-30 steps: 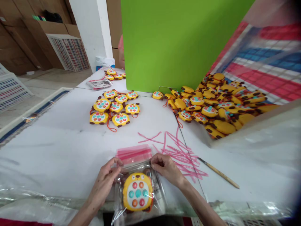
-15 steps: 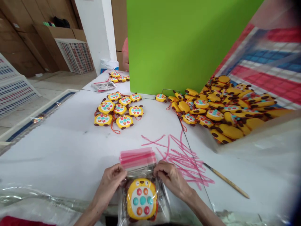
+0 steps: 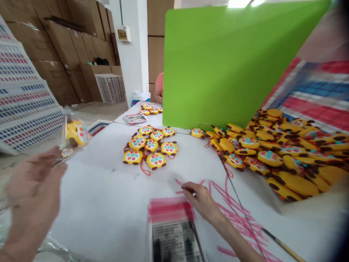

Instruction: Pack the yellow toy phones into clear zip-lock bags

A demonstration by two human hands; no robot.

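Cardboard boxes and white crates line the far left of the room, beyond the white table I am working at. My hands are well apart. One yellow toy is already inside a clear bag over the table's left edge, just above the fingertips of my left hand; with the blur I cannot tell whether those fingers have hold of it or are free of it. My right hand is near the middle, fingers curled, and I cannot tell if anything is pinched there. By my reckoning that one piece is done, or nearly so, and plenty is left: eight loose toys lie face up ahead of me, unbagged, and a big heap spills across the right side. Close in front of me is a stack of printed bags with pink tops, the uppermost looking flat. Farther off are another few toys and a second packet of bags. A tall green panel blocks most of my view across, leaving only a co-worker's pink sleeve and part of an arm. Pink scribbles mark the tabletop by my right forearm, and a wooden-handled tool lies just beyond them.
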